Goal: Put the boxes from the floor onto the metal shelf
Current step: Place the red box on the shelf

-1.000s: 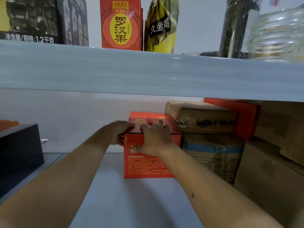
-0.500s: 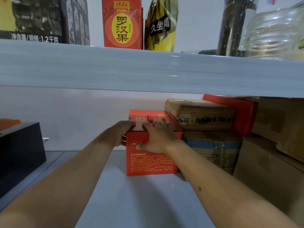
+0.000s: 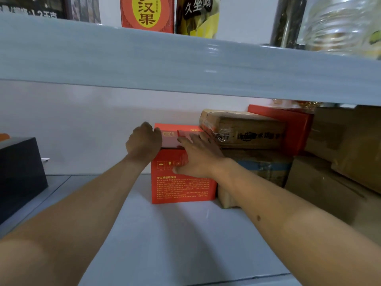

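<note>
Both hands rest on the red box (image 3: 182, 182) standing on the metal shelf (image 3: 175, 234): left hand (image 3: 144, 142) curled over its top-left edge, right hand (image 3: 199, 156) flat, fingers spread across its top front. Cardboard boxes (image 3: 245, 129) just right hide the box's far side.

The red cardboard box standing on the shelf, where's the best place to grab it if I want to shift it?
Probably the upper left and front faces of the red cardboard box: its right side sits against the stacked brown cartons, so only those are free. The left hand and right hand are there.
</note>
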